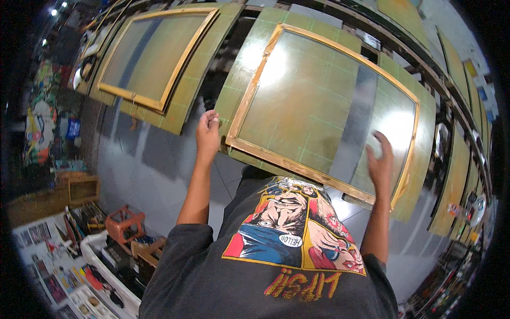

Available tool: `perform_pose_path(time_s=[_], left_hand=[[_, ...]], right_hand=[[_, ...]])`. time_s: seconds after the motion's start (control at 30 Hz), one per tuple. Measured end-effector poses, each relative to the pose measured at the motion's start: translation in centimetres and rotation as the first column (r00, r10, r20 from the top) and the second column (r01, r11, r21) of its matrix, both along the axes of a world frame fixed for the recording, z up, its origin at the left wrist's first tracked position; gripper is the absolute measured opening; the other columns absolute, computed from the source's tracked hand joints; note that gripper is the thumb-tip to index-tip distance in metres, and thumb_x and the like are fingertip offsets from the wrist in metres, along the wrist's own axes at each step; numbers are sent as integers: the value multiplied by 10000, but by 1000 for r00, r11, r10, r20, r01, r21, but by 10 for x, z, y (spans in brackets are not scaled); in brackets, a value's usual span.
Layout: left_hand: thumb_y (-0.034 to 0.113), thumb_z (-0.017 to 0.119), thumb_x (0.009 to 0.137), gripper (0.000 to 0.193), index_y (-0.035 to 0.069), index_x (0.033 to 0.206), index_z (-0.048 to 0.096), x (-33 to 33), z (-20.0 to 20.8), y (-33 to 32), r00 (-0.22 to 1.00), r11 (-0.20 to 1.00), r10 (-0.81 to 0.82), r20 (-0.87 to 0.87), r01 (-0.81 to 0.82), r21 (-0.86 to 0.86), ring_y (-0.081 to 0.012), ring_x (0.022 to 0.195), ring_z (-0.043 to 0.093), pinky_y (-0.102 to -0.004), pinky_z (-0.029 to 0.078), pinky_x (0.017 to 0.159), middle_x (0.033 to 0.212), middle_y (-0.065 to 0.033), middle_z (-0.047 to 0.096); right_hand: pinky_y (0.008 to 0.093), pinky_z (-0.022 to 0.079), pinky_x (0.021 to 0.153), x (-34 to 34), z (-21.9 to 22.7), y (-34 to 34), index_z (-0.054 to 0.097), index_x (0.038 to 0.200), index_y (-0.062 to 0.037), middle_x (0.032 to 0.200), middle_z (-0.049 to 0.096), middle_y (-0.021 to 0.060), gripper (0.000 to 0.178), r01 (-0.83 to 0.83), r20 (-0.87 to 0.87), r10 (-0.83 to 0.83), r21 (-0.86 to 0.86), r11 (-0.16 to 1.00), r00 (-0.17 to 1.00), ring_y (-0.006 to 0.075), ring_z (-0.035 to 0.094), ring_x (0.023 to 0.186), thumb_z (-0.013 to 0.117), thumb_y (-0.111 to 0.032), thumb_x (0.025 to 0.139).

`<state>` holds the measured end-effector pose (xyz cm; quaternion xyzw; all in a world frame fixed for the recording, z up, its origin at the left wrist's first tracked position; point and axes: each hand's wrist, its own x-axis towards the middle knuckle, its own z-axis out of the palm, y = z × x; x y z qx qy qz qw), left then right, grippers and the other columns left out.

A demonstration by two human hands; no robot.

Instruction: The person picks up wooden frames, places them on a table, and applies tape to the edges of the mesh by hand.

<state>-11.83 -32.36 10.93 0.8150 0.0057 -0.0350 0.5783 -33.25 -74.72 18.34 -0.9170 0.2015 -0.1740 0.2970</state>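
I am looking down over a dark printed T-shirt (pixel 276 266) at a long row of green gridded boards (pixel 241 69) running across the view. On the nearest board a wooden-framed screen (pixel 319 106) is lying flat, its mesh shining under the lights.

My left hand (pixel 207 133) is gripping the near left corner of that frame, fingers curled over the wood edge and pressed together on it. My right hand (pixel 380 162) is resting on the mesh near the frame's lower right corner, fingers spread and open, the palm lying on or just above the surface; I cannot tell whether it is pressing down.

A second framed screen (pixel 154 53) is sitting on the next board to the left, well apart from both hands. More green boards (pixel 454 181) are continuing along the right, curving away toward the rim.

Below the boards, grey floor tiles (pixel 143 165) are showing between my arms and the left side. A white tray (pixel 114 284) with dark items is standing at the lower left, with an orange crate-like holder (pixel 125 223) and a small wooden box (pixel 82 189) beside it. Printed sheets (pixel 45 263) are lying spread at the far lower left. Nothing is sitting between my hands and the frame.
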Motion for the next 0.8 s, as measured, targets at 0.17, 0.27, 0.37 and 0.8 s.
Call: perform_pose_path(time_s=[0.17, 0.27, 0.37, 0.8], left_hand=[[120, 586, 862, 262, 20, 1105, 591, -61, 11, -1, 997, 924, -17, 79, -15, 383, -256, 1096, 539, -362, 425, 929, 1142, -149, 597], [132, 621, 810, 322, 22, 1112, 591, -78, 7, -7, 967, 880, -106, 232, -17, 475, -348, 1152, 497, -424, 387, 987, 1185, -170, 580], [155, 639, 797, 364, 30, 1134, 580, -86, 3, -11, 952, 889, -114, 283, -29, 457, -362, 1196, 471, -431, 355, 1031, 1202, -163, 574], [281, 686, 764, 653, 72, 1331, 439, -97, -19, 11, 952, 838, -204, 229, 49, 543, -372, 1304, 363, -492, 277, 1079, 1362, -180, 442]], right_hand=[[416, 408, 992, 117, 17, 106, 578, 1160, -39, 1209, 571, 156, 420, -660, -59, 657, -64, 749, 751, 336, 516, 1152, 683, -85, 756], [427, 418, 972, 167, -9, 152, 582, 1152, -33, 1176, 582, 148, 409, -871, -86, 877, -197, 451, 473, 325, 525, 1135, 638, -73, 750], [422, 413, 972, 201, -37, 178, 582, 1159, -35, 1171, 586, 140, 418, -903, -170, 917, -309, 298, 361, 312, 530, 1133, 617, -75, 744], [435, 382, 1013, 224, 10, 213, 516, 1230, -46, 1260, 515, 173, 480, -935, -203, 932, -258, 243, 299, 355, 480, 1177, 662, -136, 783]])
